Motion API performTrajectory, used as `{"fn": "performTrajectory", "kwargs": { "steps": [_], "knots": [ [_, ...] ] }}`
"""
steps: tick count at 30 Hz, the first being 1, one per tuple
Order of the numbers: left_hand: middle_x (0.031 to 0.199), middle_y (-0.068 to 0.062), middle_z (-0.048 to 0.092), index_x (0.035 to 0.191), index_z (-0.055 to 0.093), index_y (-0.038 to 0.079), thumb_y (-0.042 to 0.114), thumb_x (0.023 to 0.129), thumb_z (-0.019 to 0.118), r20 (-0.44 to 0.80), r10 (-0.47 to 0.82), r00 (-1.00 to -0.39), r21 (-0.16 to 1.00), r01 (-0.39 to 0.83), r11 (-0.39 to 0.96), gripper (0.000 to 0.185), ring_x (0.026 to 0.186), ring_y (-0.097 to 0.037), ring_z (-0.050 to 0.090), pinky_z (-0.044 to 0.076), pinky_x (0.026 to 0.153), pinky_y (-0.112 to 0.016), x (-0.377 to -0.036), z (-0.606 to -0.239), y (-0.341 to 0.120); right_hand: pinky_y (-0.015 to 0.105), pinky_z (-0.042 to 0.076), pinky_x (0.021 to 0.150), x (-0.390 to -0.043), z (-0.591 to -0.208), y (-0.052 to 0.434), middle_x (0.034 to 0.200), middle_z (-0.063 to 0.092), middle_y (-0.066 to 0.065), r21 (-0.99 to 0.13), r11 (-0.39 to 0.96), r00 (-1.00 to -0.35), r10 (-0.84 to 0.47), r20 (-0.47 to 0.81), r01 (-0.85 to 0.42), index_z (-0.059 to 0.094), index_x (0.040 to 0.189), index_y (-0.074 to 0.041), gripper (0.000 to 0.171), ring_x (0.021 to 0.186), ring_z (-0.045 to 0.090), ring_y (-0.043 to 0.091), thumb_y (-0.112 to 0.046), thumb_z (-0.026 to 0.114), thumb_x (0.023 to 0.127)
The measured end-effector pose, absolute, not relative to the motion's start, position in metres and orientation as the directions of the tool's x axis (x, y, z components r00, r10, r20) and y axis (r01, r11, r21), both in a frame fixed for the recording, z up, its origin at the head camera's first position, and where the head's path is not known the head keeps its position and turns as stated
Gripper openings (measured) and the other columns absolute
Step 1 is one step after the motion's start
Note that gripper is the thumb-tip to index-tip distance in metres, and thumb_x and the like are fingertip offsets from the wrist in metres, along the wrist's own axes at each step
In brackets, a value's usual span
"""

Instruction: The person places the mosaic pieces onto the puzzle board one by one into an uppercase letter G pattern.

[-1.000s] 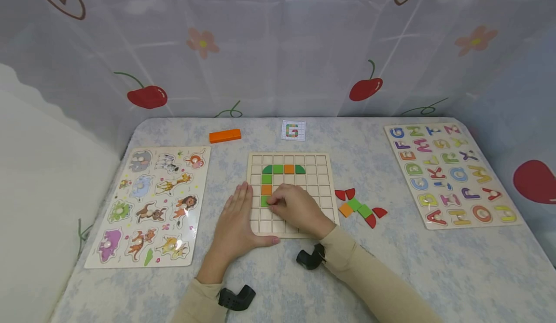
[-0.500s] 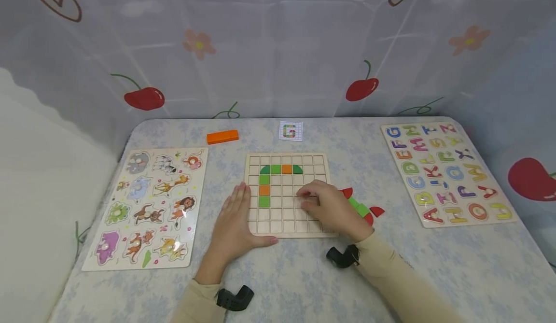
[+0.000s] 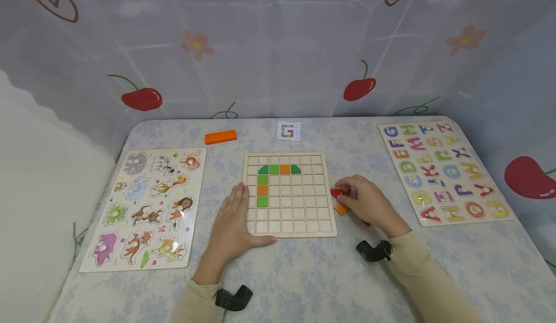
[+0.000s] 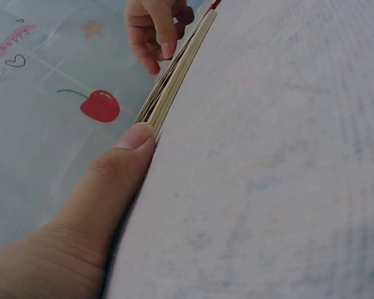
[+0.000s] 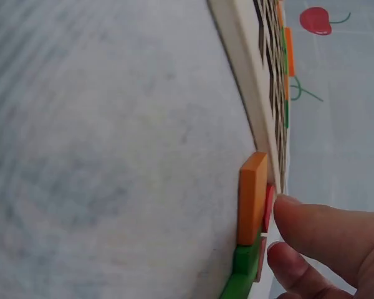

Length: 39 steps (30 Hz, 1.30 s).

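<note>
The gridded wooden board (image 3: 299, 229) lies mid-table, with green and orange square tiles and dark green rounded tiles set along its upper left. My left hand (image 3: 229, 221) lies flat with straight fingers along the board's left side; its thumb (image 4: 124, 162) touches the front edge. Beside the board's right edge, my right hand (image 3: 371, 204) hovers over loose tiles, thumb and forefinger apart around a red rounded tile (image 3: 335, 193). An orange square tile (image 5: 252, 199) and green tiles (image 5: 243, 268) sit near its thumb. The hand covers some of the loose tiles in the head view.
A small pattern card (image 3: 288, 131) showing a G lies behind the board, with an orange block (image 3: 220, 137) to its left. An animal peg puzzle (image 3: 143, 209) occupies the left side, an alphabet puzzle (image 3: 443, 173) the right. A curtain (image 3: 269, 48) hangs behind the table.
My right hand has left the green square on the board's left column and travelled right to the loose tiles. My left hand stays at the board's corner.
</note>
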<state>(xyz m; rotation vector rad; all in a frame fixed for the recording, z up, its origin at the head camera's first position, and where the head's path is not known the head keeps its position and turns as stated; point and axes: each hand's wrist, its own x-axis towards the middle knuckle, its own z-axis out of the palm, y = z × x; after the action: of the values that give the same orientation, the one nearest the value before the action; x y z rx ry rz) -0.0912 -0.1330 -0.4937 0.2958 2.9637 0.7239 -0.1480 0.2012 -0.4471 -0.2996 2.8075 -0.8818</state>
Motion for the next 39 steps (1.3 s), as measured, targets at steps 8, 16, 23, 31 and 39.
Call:
{"fn": "performTrajectory", "kwargs": {
  "steps": [8,16,23,31,39],
  "knots": [
    [0.168,-0.010,0.001,0.159,0.006,0.003,0.084,0.057,0.072,-0.032,0.205,-0.978,0.467,0.167,0.869,0.146,0.157,-0.024,0.002,0.011,0.127,-0.045,-0.091,-0.492,-0.134,0.029,0.045,0.069,-0.154,-0.454,0.202,0.100,0.061,0.004,-0.562,0.817,-0.961,-0.245,-0.130,-0.132,0.071,0.117,-0.014,0.027,0.082,0.052,0.019,-0.021,0.072,0.092],
    [0.168,-0.011,0.003,0.159,0.007,0.003,0.084,0.057,0.073,-0.012,0.198,-0.980,0.463,0.170,0.870,0.146,0.157,-0.024,0.003,0.011,0.127,-0.045,-0.090,-0.493,-0.135,0.030,0.045,0.068,-0.157,-0.455,0.202,0.101,0.062,0.004,-0.583,0.804,-0.960,-0.243,-0.139,-0.120,0.065,0.108,-0.014,0.017,0.079,0.051,0.019,-0.017,0.071,0.092],
    [0.168,-0.010,0.003,0.159,0.007,0.003,0.086,0.056,0.071,-0.012,0.201,-0.979,0.455,0.174,0.874,0.146,0.157,-0.023,0.002,0.011,0.127,-0.045,-0.091,-0.495,-0.135,0.029,0.045,0.060,-0.157,-0.454,0.200,0.094,0.064,0.003,-0.623,0.778,-0.967,-0.211,-0.144,-0.077,0.062,0.102,-0.016,0.011,0.069,0.051,0.019,-0.018,0.069,0.094],
    [0.168,-0.010,0.003,0.159,0.007,0.003,0.088,0.055,0.069,-0.008,0.208,-0.978,0.443,0.183,0.878,0.148,0.157,-0.023,0.002,0.011,0.127,-0.044,-0.093,-0.497,-0.133,0.027,0.046,0.058,-0.154,-0.447,0.168,0.095,0.066,0.002,-0.726,0.682,-0.957,-0.261,-0.127,-0.089,0.064,0.101,-0.018,0.009,0.066,0.051,0.019,-0.019,0.070,0.094],
    [0.168,-0.009,0.003,0.159,0.008,0.003,0.089,0.056,0.067,-0.007,0.203,-0.979,0.438,0.180,0.881,0.147,0.157,-0.022,0.002,0.012,0.127,-0.044,-0.093,-0.498,-0.133,0.025,0.044,0.054,-0.147,-0.444,0.115,0.091,0.065,-0.002,-0.789,0.604,-0.917,-0.368,-0.152,-0.112,0.066,0.098,-0.021,0.010,0.055,0.047,0.015,-0.021,0.073,0.091]
  ]
}}
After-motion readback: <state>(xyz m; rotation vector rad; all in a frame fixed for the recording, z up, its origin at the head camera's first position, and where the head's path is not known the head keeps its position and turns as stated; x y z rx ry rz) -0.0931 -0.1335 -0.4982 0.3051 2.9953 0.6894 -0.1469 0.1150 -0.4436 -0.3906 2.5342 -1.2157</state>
